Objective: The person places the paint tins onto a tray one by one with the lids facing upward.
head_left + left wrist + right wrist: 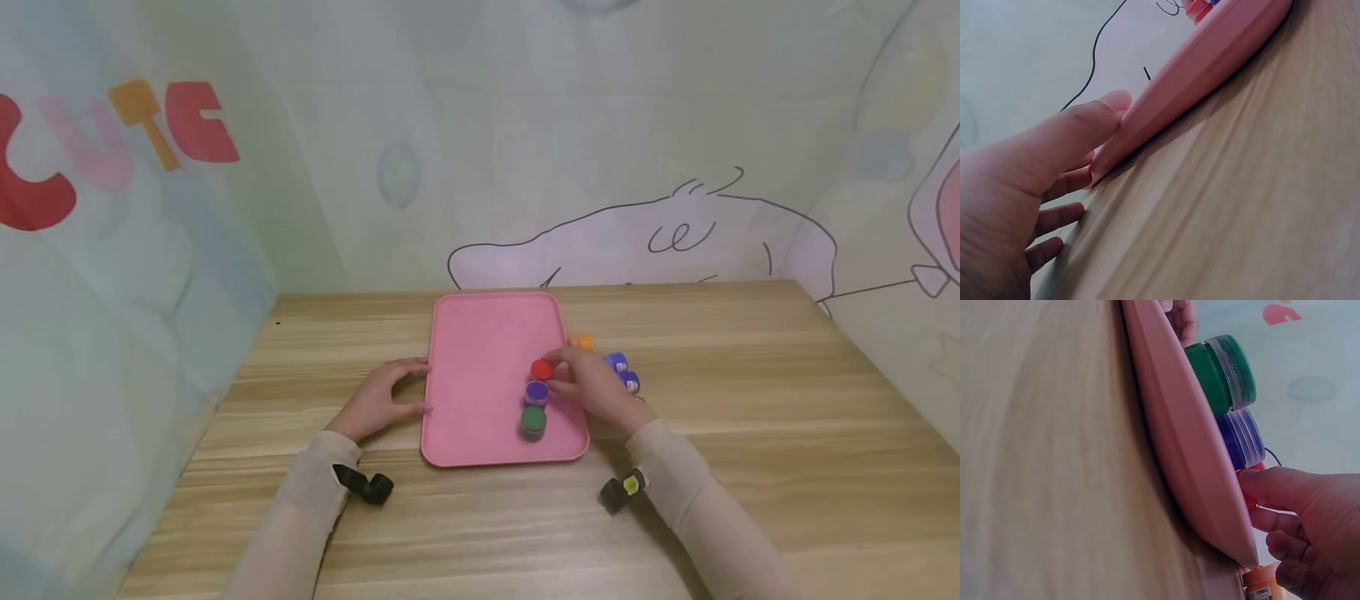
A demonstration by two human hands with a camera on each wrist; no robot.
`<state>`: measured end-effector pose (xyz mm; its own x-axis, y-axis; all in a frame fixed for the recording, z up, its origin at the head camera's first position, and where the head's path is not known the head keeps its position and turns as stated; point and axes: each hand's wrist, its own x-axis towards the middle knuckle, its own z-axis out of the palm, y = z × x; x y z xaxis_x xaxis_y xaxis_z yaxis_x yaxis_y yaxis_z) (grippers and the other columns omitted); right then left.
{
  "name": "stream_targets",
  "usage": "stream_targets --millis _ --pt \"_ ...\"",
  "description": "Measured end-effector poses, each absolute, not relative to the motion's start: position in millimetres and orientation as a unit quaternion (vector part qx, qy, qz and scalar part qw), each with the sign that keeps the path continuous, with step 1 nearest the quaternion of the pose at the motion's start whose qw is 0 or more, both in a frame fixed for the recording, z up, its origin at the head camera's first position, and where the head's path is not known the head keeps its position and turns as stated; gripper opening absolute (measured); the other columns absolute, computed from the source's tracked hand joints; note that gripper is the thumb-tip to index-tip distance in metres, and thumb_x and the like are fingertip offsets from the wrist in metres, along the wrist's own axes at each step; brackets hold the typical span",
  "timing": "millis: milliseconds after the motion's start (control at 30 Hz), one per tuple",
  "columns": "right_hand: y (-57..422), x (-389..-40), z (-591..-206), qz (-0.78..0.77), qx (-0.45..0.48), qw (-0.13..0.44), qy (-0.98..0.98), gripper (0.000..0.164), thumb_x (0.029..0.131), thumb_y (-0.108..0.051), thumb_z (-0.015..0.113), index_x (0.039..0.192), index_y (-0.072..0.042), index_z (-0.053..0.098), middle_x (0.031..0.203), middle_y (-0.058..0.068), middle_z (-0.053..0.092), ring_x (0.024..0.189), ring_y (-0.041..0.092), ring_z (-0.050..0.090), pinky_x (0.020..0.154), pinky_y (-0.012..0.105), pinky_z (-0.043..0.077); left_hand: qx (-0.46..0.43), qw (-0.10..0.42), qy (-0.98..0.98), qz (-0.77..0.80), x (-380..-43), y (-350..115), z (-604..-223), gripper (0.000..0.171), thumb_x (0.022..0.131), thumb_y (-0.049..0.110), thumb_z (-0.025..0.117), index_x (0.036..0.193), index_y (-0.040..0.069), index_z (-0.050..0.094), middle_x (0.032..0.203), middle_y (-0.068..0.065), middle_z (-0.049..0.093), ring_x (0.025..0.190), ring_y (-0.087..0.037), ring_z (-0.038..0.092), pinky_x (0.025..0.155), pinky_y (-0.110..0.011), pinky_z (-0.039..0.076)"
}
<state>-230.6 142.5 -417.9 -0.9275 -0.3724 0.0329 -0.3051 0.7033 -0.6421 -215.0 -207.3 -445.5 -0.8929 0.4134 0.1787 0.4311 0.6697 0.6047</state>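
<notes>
Red jar (541, 369) upright, lid up — right hand (597, 387) pinches it. Tray (480, 350) lies lengthwise, near to far — left hand (371, 402), fingers spread, touches its edge.

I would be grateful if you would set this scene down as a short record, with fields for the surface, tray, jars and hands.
Surface: wood-grain table
Tray: pink tray, flat on the table
Jars along tray's right side, far to near: red jar, purple jar, green jar
Beyond tray's right edge: orange jar, two blue containers
Left hand: touches the tray's left rim
Right hand: holds the red jar
Backdrop: pale printed sheet with the letters CUTE
</notes>
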Motion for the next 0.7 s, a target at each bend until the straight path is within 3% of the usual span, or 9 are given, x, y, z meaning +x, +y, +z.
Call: stream_targets --millis 700 --pt "152.0 -230.7 -407.7 -0.307 -0.179 0.008 0.935 0.036 0.088 -0.019 0.069 0.122 -0.007 0.063 0.116 0.011 0.065 0.099 0.025 0.063 0.088 0.041 0.057 -0.235 0.016 -0.915 -0.328 -214.5 -209.6 -445.4 0.063 0.079 0.039 0.077 0.133 0.012 0.057 0.144 -0.011 0.051 0.135 -0.036 0.043 0.113 -0.054 0.033"
